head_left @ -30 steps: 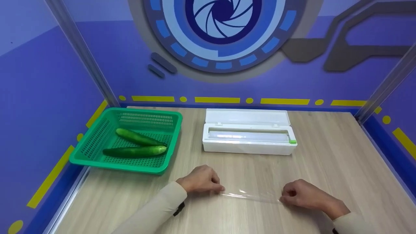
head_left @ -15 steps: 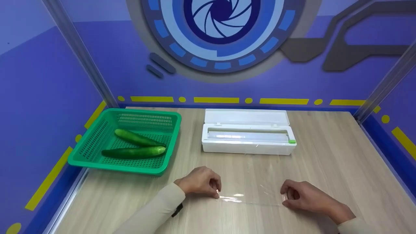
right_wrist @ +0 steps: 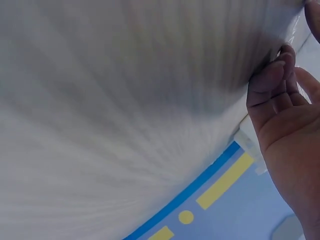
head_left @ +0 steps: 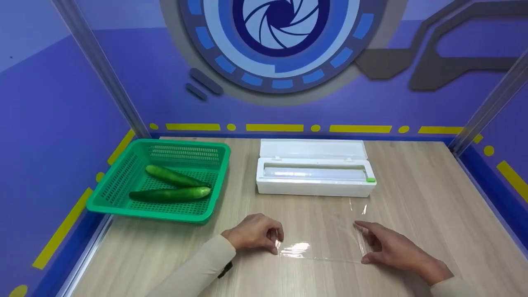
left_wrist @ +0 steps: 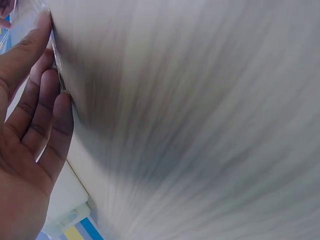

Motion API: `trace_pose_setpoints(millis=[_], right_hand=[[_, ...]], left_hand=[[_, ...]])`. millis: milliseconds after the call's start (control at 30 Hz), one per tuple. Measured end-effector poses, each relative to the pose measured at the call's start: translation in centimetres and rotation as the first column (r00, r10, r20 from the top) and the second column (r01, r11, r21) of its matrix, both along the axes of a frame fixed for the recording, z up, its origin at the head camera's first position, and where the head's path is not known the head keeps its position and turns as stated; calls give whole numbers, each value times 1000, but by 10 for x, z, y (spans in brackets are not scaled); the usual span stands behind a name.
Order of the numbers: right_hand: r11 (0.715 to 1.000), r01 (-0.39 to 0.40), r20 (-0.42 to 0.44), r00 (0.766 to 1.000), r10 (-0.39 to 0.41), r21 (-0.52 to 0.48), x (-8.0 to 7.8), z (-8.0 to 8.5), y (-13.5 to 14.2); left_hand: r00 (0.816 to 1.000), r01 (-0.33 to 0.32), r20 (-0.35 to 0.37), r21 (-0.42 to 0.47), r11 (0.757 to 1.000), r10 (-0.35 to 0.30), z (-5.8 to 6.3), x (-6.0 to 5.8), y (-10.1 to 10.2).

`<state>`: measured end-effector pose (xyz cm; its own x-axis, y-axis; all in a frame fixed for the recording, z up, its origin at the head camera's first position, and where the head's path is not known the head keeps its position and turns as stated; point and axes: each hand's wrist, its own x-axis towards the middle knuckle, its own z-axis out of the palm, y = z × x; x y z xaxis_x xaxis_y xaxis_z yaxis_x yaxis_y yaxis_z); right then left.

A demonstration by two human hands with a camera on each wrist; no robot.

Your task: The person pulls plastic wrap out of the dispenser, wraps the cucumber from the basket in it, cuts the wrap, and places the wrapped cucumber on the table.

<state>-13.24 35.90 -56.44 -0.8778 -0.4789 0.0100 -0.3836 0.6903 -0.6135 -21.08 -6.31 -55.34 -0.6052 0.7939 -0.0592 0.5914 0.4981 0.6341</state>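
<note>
A clear sheet of cling film [head_left: 296, 249] lies over the table between my hands, stretching back toward the white cling film box [head_left: 315, 189]. My left hand [head_left: 255, 233] touches its near left corner, thumb and index finger set apart with film shining between them. In the left wrist view, the fingertips [left_wrist: 62, 102] rest against the tabletop. At the right edge, my right hand [head_left: 394, 247] presses the film with its thumb and extended index finger spread wide. The roll [head_left: 313, 173] sits inside the box, whose lid stands open behind it.
A green basket [head_left: 161, 215] holding two cucumbers [head_left: 175, 194] stands at the left on the wooden table [head_left: 433, 198]. The box has a green slider [head_left: 371, 180] at its right end. Blue-purple panels [head_left: 198, 107] border the table at the back and sides.
My right thumb and index finger have spread from a pinch along the film's edge. The left thumb and index finger have parted too, and the film now lies flatter.
</note>
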Motion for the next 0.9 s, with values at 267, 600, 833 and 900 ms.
trace_pose_setpoints(millis=[267,600,833,900], right_hand=[[995,5,-7,1000,-4,102,-1,3,2],[989,-17,-117,993,35,148,-3,0,2],[990,-31,-133,990,49,136,-3,0,3],[990,-33,-118,992,49,137,-3,1,3]], left_hand=[[1000,-20,18,18,1000,19,-2,1,-2],[998,-11,-69,2,1000,11,-2,7,-5],[964,19,-265,-66,998,-36,-2,13,-6],[959,17,-281,-66,998,-35,-3,14,-6]])
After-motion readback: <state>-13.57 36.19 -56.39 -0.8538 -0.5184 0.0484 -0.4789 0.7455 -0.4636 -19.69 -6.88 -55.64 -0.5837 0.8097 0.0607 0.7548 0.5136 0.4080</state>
